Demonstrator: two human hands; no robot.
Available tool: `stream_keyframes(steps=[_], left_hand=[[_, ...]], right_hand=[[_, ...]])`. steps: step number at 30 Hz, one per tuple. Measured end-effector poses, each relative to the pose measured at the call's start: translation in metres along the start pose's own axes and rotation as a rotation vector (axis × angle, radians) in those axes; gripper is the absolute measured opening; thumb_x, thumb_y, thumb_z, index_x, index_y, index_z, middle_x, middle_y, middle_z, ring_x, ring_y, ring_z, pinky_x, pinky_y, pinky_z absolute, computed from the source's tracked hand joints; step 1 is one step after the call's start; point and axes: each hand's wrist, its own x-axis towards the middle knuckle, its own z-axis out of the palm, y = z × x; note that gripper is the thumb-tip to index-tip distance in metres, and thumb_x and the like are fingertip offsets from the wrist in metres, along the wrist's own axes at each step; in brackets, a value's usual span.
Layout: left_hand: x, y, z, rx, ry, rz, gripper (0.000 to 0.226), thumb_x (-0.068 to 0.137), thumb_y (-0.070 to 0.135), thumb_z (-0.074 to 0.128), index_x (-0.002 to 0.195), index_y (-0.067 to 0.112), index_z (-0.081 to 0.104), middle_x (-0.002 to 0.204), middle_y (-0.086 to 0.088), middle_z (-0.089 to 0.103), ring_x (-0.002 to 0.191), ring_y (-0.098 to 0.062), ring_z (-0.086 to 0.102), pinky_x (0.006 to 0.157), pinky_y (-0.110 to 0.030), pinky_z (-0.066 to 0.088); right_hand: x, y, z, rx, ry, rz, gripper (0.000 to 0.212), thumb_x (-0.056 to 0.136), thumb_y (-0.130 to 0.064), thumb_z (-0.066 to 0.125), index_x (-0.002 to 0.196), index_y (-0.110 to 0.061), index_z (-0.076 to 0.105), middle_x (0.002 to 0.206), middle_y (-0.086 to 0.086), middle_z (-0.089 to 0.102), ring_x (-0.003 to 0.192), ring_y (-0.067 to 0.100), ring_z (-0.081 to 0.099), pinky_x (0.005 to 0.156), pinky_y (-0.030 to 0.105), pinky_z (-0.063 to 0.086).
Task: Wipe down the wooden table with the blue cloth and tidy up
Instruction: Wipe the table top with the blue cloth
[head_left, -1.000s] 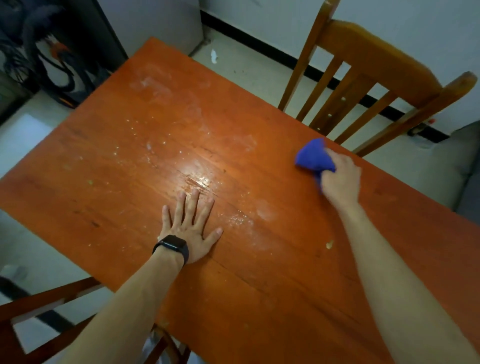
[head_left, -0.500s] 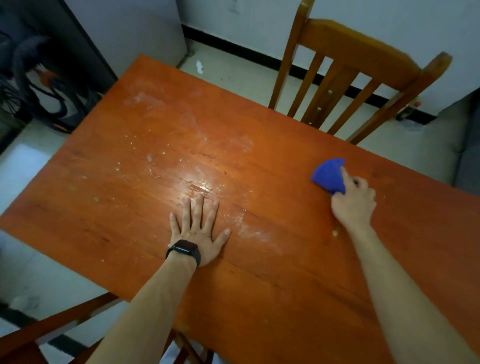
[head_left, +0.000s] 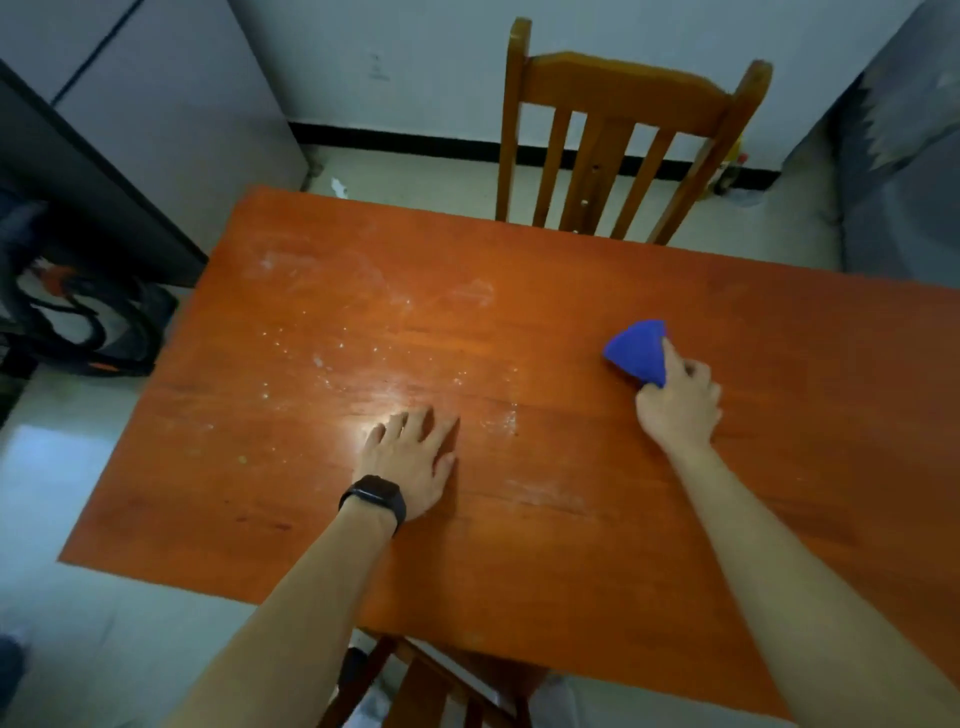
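The orange-brown wooden table (head_left: 571, 545) fills the middle of the head view, with white smears and crumbs (head_left: 363, 358) across its left and centre. My right hand (head_left: 678, 408) grips a bunched blue cloth (head_left: 638, 351) and holds it against the tabletop on the right side. My left hand (head_left: 410, 462), with a black watch on the wrist, rests flat on the table near the centre, its fingers straight and its fingertips beside a bright glare patch.
A wooden slat-back chair (head_left: 618, 145) stands at the far side of the table. Another chair's back (head_left: 426, 686) shows under the near edge. A dark bag (head_left: 83, 322) sits on the floor at the left, next to a grey cabinet (head_left: 171, 119).
My right hand has drawn the blue cloth from the table's far edge back toward me. The view has swung round to face the far chair. My left hand stays flat.
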Motion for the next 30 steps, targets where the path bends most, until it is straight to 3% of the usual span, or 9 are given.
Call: stream_keyframes(steps=[3,9,11,13,16,20,25,27,30], left_hand=[[-0.005,-0.055,-0.017,0.019,0.037,0.018,0.055,0.1,0.045,0.031,0.153,0.037,0.015,0.158,-0.002,0.027,0.142,-0.027,0.028,0.114,-0.049,0.029],[0.008,-0.165,-0.019,0.012,0.021,-0.029,0.068,0.097,0.06,0.028,0.155,0.039,-0.002,0.164,-0.002,-0.006,0.151,-0.031,-0.006,0.118,-0.057,0.002],[0.004,-0.193,-0.015,-0.01,0.01,-0.006,0.07,0.095,0.065,0.024,0.154,0.041,-0.006,0.164,-0.002,-0.012,0.15,-0.031,-0.01,0.118,-0.057,-0.001],[0.001,-0.221,-0.008,-0.006,0.011,0.01,0.068,0.095,0.066,0.021,0.153,0.042,-0.006,0.163,-0.002,-0.014,0.15,-0.03,-0.01,0.119,-0.057,-0.001],[0.012,-0.265,-0.011,-0.002,0.036,0.021,0.066,0.096,0.065,0.021,0.153,0.044,-0.004,0.164,-0.002,-0.012,0.151,-0.029,-0.007,0.119,-0.057,0.002],[0.028,-0.29,-0.007,-0.044,0.077,0.013,0.065,0.095,0.066,0.021,0.153,0.045,-0.002,0.164,-0.002,-0.01,0.151,-0.029,-0.006,0.119,-0.057,0.002],[0.053,-0.277,-0.012,-0.093,0.067,0.017,0.068,0.094,0.069,0.016,0.15,0.047,-0.015,0.16,0.0,-0.026,0.149,-0.029,-0.018,0.118,-0.058,-0.006],[0.057,-0.269,-0.013,-0.099,0.018,0.01,0.07,0.092,0.072,0.011,0.148,0.046,-0.022,0.156,0.0,-0.034,0.146,-0.029,-0.026,0.117,-0.059,-0.009],[0.063,-0.26,-0.008,-0.101,0.009,-0.033,0.075,0.088,0.077,0.006,0.143,0.044,-0.031,0.15,-0.001,-0.044,0.141,-0.029,-0.035,0.115,-0.06,-0.015]], right_hand=[[-0.045,-0.021,0.03,-0.154,0.025,-0.045,0.068,0.092,-0.026,0.052,0.153,-0.038,0.025,0.149,0.003,0.031,0.132,0.038,0.032,0.105,0.052,0.034],[-0.141,-0.099,0.096,-0.003,-0.393,-0.571,0.061,0.083,-0.014,0.051,0.143,-0.028,0.05,0.135,0.001,0.053,0.118,0.027,0.049,0.102,0.024,0.032],[-0.115,-0.111,0.085,0.177,-0.238,-0.467,0.057,0.073,-0.016,0.047,0.127,-0.02,0.065,0.12,0.005,0.068,0.11,0.03,0.06,0.093,0.025,0.04],[-0.076,-0.108,0.068,0.19,0.024,-0.206,0.056,0.072,-0.024,0.042,0.123,-0.032,0.062,0.112,0.008,0.07,0.108,0.035,0.062,0.09,0.037,0.049],[-0.066,-0.115,0.077,-0.06,0.056,0.144,0.062,0.092,-0.04,0.044,0.151,-0.037,0.029,0.147,0.009,0.04,0.13,0.041,0.038,0.105,0.049,0.037],[-0.14,-0.171,0.143,-0.121,0.1,-0.129,0.061,0.093,-0.024,0.056,0.149,-0.036,0.037,0.148,0.003,0.039,0.126,0.036,0.039,0.101,0.048,0.039],[-0.16,-0.194,0.149,0.066,-0.246,-0.495,0.054,0.091,-0.009,0.056,0.14,-0.031,0.053,0.137,-0.004,0.054,0.124,0.022,0.049,0.107,0.032,0.035],[-0.122,-0.187,0.126,0.118,-0.075,-0.462,0.05,0.088,-0.009,0.054,0.136,-0.024,0.057,0.132,0.0,0.06,0.122,0.027,0.055,0.102,0.028,0.036],[-0.075,-0.163,0.1,-0.017,0.175,-0.02,0.051,0.094,-0.023,0.048,0.145,-0.029,0.045,0.143,0.007,0.049,0.125,0.04,0.045,0.102,0.045,0.04]])
